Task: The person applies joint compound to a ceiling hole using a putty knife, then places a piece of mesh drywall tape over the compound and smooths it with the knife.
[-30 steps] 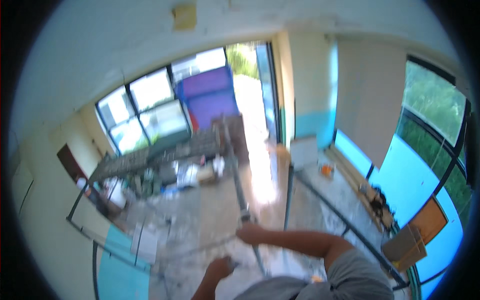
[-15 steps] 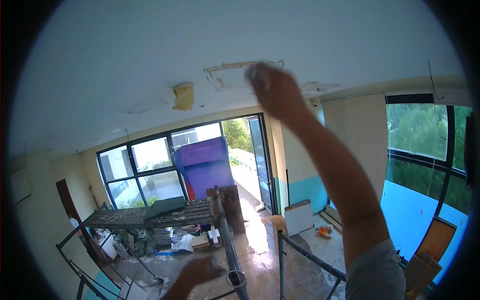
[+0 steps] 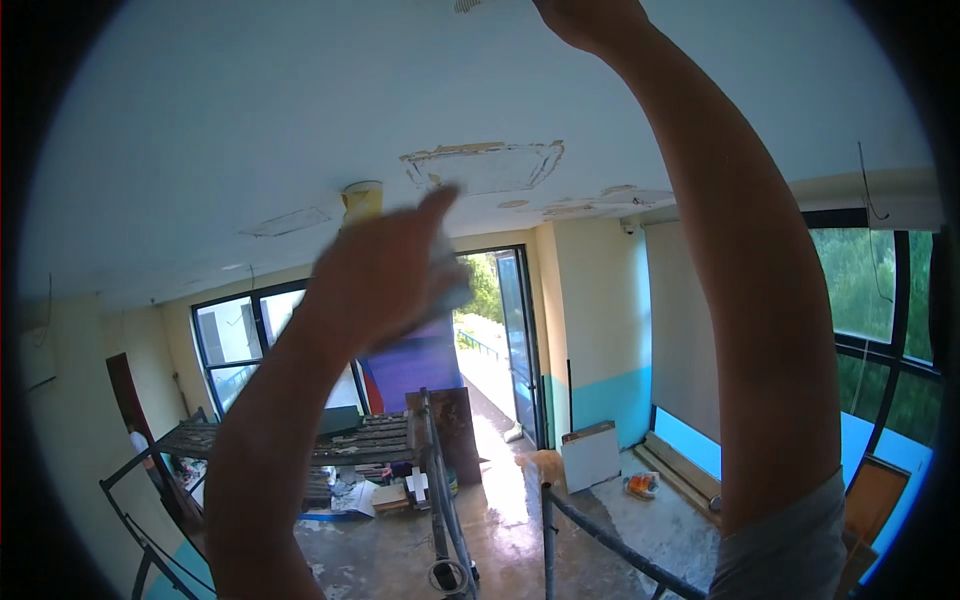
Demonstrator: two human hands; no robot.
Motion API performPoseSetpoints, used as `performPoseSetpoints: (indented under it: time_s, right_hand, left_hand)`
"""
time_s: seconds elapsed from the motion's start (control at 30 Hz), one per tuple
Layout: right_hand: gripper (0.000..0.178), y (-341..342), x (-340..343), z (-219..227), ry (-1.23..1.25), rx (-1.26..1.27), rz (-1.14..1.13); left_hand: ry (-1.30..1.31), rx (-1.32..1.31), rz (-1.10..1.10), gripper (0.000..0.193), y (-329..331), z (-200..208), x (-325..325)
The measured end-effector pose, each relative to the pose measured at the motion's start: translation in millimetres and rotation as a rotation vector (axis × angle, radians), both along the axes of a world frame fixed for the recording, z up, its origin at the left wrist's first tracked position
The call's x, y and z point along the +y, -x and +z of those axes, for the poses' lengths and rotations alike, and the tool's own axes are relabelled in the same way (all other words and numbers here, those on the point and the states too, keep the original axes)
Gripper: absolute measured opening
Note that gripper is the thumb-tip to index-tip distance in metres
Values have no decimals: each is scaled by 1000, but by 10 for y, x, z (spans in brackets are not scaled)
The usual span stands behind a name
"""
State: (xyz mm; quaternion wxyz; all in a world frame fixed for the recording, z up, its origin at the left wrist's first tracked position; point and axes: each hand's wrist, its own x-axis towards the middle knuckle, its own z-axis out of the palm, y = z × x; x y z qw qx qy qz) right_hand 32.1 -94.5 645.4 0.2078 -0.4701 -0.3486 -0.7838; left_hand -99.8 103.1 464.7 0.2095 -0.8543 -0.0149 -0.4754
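Curling around a blurred grey object, the left hand is showing its back, and its fingers are bending well in over the thing, leaving little gap that can be seen. One digit is pointing upward, free of the object. The object is sitting just right of the knuckles, partly hidden by the hand; the blur is masking its kind and its long axis.

The right hand is standing higher than the left fingers and to their right, at the end of a raised arm. The picture's upper edge is cutting off its fingers, so I cannot tell how far open they are or whether they are holding anything.

Overhead, a rough-edged rectangular patch in the ceiling is lying above the left fingers and slightly to their right, its long axis running roughly from side to side. The upright left digit is appearing nearer to it in this view than the right hand, though I cannot judge the depth between them. A small ribbed patch is showing left of the right hand, the nearer one to it. Beyond the left knuckles, a yellow piece is hanging from the ceiling.
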Motion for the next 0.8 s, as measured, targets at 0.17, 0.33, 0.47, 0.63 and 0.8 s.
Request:
performPoseSetpoints:
  time_s: [0.17,0.33,0.47,0.63,0.8]
  right_hand:
    - [25,-43,84,166,-3,-60,-8]
    - [30,-165,83,345,-40,-187,-70]
    - [32,-141,67,355,-24,-169,-97]
    - [31,-5,100,251,-14,-29,-141]
    - [29,-5,157,233,-88,-31,-88]
  left_hand:
    - [-138,-175,54,74,-101,818,-219]
    - [-193,-344,69,81,-293,1203,-326]
    - [-125,-354,138,76,-204,1357,-462]
    - [-50,-312,79,88,-117,1383,-553]
    - [-10,-405,117,88,-131,1396,-621]
